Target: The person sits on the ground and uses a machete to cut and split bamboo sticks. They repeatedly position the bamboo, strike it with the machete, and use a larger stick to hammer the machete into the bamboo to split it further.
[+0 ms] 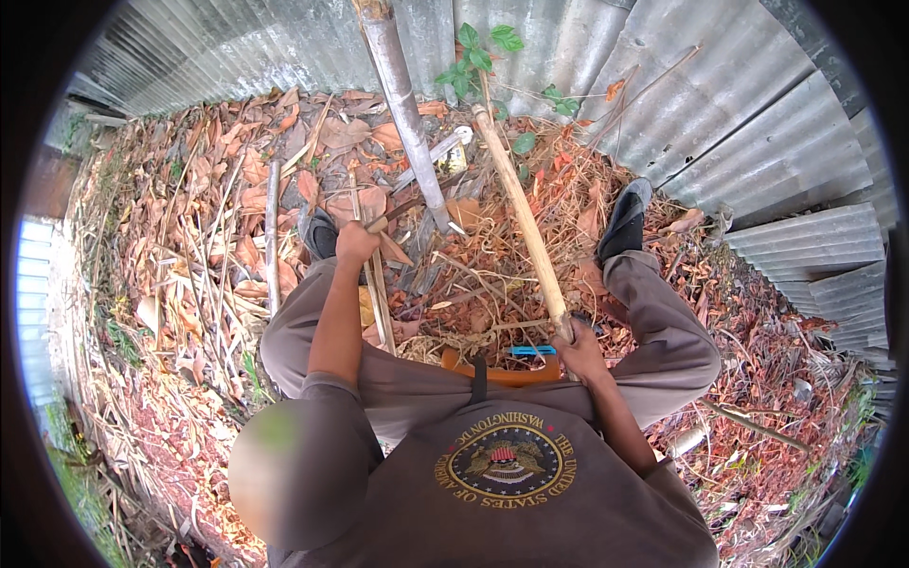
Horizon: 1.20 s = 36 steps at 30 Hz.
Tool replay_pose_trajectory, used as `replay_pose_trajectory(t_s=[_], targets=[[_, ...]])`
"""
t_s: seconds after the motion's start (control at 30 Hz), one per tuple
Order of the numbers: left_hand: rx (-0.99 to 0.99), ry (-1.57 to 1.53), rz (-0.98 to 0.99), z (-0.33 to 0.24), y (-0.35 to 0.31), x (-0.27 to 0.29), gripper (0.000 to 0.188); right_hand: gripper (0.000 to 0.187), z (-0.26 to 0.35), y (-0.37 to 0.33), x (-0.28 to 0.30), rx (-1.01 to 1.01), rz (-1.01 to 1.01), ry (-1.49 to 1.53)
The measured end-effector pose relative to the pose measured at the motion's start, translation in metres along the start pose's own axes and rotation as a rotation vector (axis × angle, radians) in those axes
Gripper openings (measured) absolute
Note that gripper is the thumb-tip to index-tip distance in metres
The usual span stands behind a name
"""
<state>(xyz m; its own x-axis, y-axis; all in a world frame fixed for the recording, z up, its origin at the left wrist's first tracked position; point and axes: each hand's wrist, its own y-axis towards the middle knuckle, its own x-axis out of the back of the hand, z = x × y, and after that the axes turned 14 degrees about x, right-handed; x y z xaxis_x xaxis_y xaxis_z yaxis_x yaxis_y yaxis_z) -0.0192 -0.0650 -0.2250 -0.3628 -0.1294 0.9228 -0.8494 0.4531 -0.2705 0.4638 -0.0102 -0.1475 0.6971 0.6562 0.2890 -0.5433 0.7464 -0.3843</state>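
My left hand (358,244) is closed around what looks like a knife, its pale wooden handle (379,225) showing beyond my fist. A dark narrow blade runs from it toward an upright grey pole (409,118). Thin sticks (379,298) lie just under that hand. My right hand (579,348) grips the near end of a long pale wooden pole (521,208). The pole slants away from me, its far end near the metal fence. The knife and the wooden pole are apart.
My sandalled feet, the left (320,233) and right (625,220), rest on ground littered with dry leaves (218,189). Corrugated metal sheets (739,123) close off the far and right sides. Near my lap are an orange object (511,375) and a blue piece (532,350).
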Motion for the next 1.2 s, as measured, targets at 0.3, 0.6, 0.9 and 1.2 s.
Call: replay_pose_trajectory(t_s=[0.3, 0.6, 0.9, 1.2], targets=[[-0.013, -0.077, -0.002, 0.033, 0.015, -0.006, 0.034, 0.022, 0.084, 0.047, -0.006, 0.544, -0.339, 0.077], [0.016, -0.021, -0.023, 0.026, 0.021, -0.003, 0.035, 0.030, -0.032, 0.053, -0.028, -0.064, 0.046, -0.016], [0.024, -0.030, 0.021, 0.018, 0.014, 0.001, 0.039, 0.012, 0.017, 0.022, 0.103, 0.278, -0.608, -0.145], [0.404, -0.638, 0.660, -0.063, -0.058, 0.003, 0.018, 0.042, -0.015, -0.116, 0.254, -0.163, -1.024, -0.730]])
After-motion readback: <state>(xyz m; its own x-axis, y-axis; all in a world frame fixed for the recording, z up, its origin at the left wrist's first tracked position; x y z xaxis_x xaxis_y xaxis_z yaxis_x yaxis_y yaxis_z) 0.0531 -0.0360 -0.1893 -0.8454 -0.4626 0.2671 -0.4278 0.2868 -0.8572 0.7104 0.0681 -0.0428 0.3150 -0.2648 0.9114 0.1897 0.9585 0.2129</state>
